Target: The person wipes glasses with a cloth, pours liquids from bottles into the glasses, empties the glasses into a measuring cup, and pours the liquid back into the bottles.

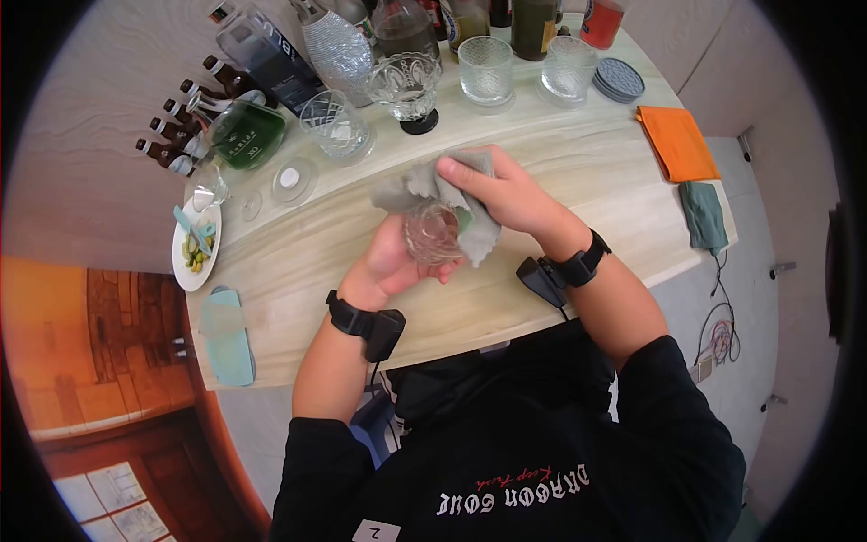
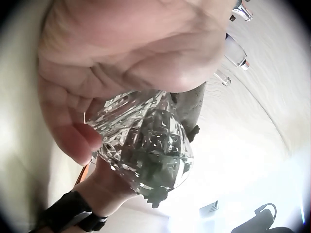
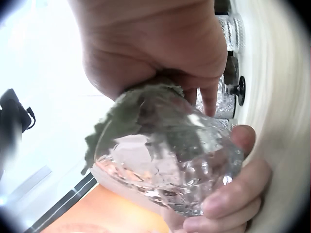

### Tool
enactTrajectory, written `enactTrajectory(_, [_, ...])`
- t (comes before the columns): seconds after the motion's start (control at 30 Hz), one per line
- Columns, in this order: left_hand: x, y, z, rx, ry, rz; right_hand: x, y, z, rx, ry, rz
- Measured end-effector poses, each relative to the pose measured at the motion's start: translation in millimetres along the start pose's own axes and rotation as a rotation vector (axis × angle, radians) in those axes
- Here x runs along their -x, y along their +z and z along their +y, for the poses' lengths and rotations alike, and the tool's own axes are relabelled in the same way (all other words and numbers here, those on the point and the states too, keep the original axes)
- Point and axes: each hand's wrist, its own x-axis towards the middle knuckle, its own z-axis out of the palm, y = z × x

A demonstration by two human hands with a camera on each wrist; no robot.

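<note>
My left hand (image 1: 386, 256) grips a clear cut-pattern glass (image 1: 428, 237) above the near middle of the table, fingers curled round its outside. The glass is tilted, its mouth toward my right hand (image 1: 508, 191). That hand holds a grey cloth (image 1: 480, 242) with scalloped edges, thumb on top. Part of the cloth is tucked into the glass and shows through its wall in the left wrist view (image 2: 150, 167). In the right wrist view the left fingers (image 3: 233, 196) wrap the glass's lower end. The right fingertips are partly hidden by the cloth.
Along the table's back stand a faceted glass (image 1: 336, 126), a footed bowl glass (image 1: 404, 86), two textured tumblers (image 1: 486, 72) and several bottles. Grey coasters (image 1: 619, 79), an orange cloth (image 1: 677, 144) and a green cloth (image 1: 703, 217) lie right. Left are a garnish plate (image 1: 214, 257) and teal cloth (image 1: 228, 348).
</note>
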Motion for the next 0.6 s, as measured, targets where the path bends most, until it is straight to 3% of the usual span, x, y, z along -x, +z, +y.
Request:
enactTrajectory(0.07, [-3,0,-2,-0.078,0.015,0.09,2,4,-7,0.321,-0.034,0.017])
enactTrajectory(0.1, [-4,4,-2,-0.078,0.015,0.09,1,3,-5,0.32,-0.033,0.017])
enactTrajectory(0.17, [-5,13,0,-0.118,0.032,0.153,-2,0,0,0.724,-0.449,-0.003])
enactTrajectory(0.37, [-5,21,2,-0.116,0.153,0.253,1,11,-6,0.925,-0.728,-0.056])
enactTrajectory(0.6, [-4,24,6,0.166,0.42,0.191,1,17,-2,0.97,-0.812,-0.084])
